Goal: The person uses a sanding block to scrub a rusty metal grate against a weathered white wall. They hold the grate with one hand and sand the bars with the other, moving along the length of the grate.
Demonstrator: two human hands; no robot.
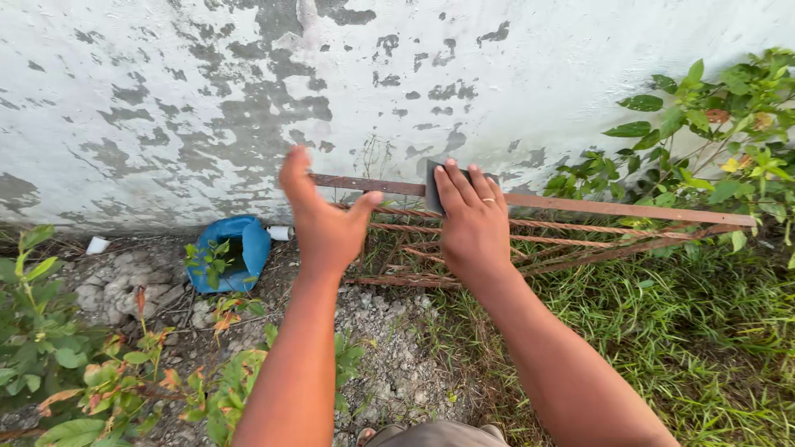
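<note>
Both forearms reach to twelve o'clock: left hand (325, 217) spread open at the rusty frame (580, 217), right hand (474, 217) pressing a dark pad (432, 184) flat-fingered on its top bar. Frame looks stiff, rough, heavy; grip the top bar

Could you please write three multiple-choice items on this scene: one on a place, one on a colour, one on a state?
1. Where does the right hand press the dark pad?
A. on the frame's top bar
B. on the gravel
C. on the bush

2. What colour is the crumpled bag by the wall?
A. red
B. blue
C. yellow

3. How is the left hand?
A. clenched round a tool
B. open and empty
C. flat on the ground

Answers:
1 A, the pad lies on the rusty frame.
2 B, it is plainly blue.
3 B, thumb and fingers are spread with nothing in them.
</note>
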